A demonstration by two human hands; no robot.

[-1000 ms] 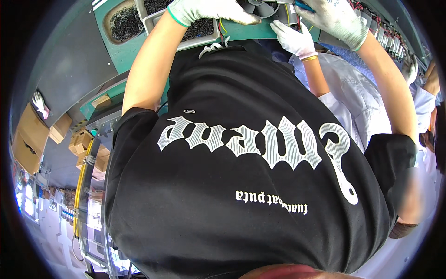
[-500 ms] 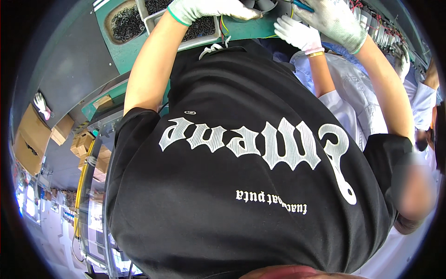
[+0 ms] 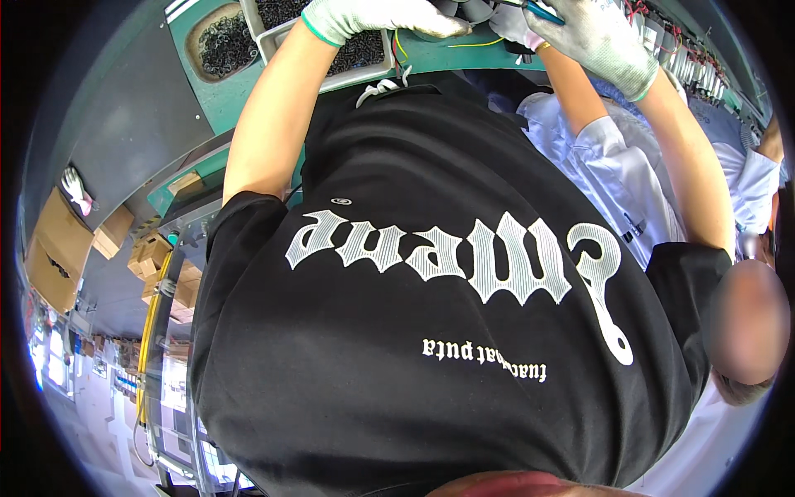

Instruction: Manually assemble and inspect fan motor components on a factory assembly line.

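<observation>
At the upper edge my left hand (image 3: 389, 16), in a white glove with a green cuff, has its fingers against a dark grey rounded part (image 3: 474, 10) and appears to steady it. My right hand (image 3: 600, 45), also gloved, is closed round a blue-handled hand tool (image 3: 542, 12) that looks like pliers. The tool points left toward the grey part; its tip is partly cut off by the frame's edge. Red, yellow and black wires (image 3: 399, 45) hang beside the part over the green bench.
Trays of small black rings (image 3: 225, 45) and small black pieces (image 3: 358, 54) stand left of the work. A co-worker's gloved hand (image 3: 517, 25) is close beside my right hand. Wired silvery parts (image 3: 696, 62) line the bench at right. Cardboard boxes (image 3: 58, 248) stand far left.
The co-worker's hand has moved up and in, partly behind my right hand, and a yellow wire now shows straighter there. My two hands have barely moved.
</observation>
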